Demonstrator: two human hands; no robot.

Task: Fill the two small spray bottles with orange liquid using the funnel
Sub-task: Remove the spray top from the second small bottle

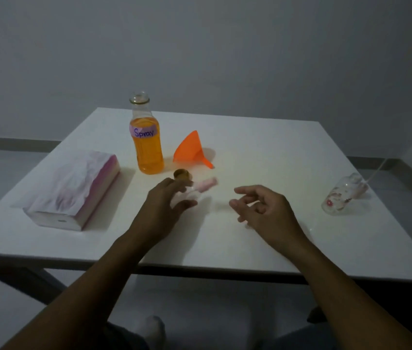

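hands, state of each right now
left hand: fingers at the small spray bottle, blurred, grip cannot be told
right hand: open, holding nothing

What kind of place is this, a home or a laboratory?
Probably a plain room at home: a white square table by a bare grey wall, with a soft pack of paper tissues and a clear bottle of orange liquid hand-labelled "Spray".

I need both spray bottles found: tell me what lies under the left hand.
A small clear spray bottle with a pink top lies under the left hand; its fingers cover part of the body.
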